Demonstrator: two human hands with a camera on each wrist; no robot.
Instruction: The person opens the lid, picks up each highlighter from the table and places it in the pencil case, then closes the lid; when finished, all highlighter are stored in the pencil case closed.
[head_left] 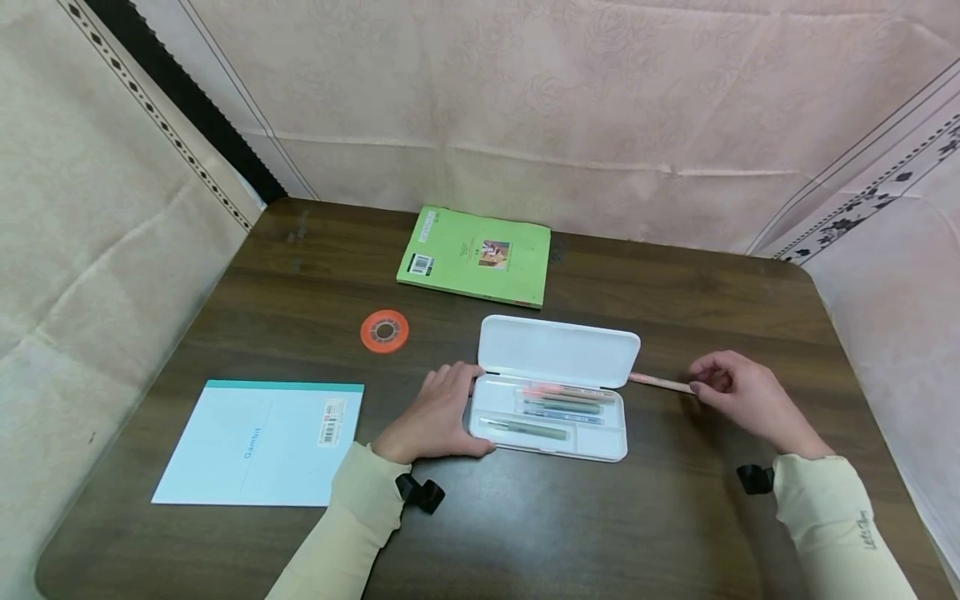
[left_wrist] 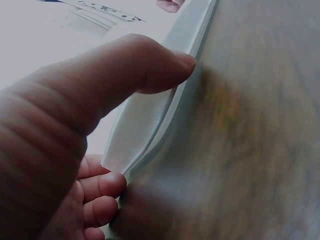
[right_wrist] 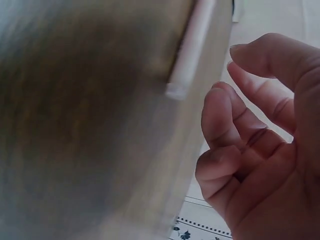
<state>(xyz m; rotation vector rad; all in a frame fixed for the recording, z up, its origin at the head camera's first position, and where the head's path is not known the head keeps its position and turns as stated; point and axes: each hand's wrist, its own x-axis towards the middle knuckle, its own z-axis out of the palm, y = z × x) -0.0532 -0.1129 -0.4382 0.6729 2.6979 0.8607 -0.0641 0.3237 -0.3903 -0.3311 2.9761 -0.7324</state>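
An unfolded white pencil case (head_left: 551, 346) lies on the table with several pens (head_left: 566, 404) in its tray. My left hand (head_left: 438, 417) grips the case's left end. In the left wrist view, the thumb (left_wrist: 165, 75) presses along the side of the case (left_wrist: 145, 120), with the other fingers round its end. A slim pink pen (head_left: 660, 383) lies right of the case, its far end at the lid's corner. At the pen's near end is my right hand (head_left: 738, 392), fingers loosely bent. The right wrist view shows the pen (right_wrist: 192, 50) apart from the fingertips (right_wrist: 240, 52).
A green book (head_left: 465, 258) lies behind the pencil case, near the table's back edge. An orange tape roll (head_left: 372, 333) is left of the case. A light blue notebook (head_left: 292, 442) lies at front left. Pale cloth (head_left: 525, 100) hangs around the table.
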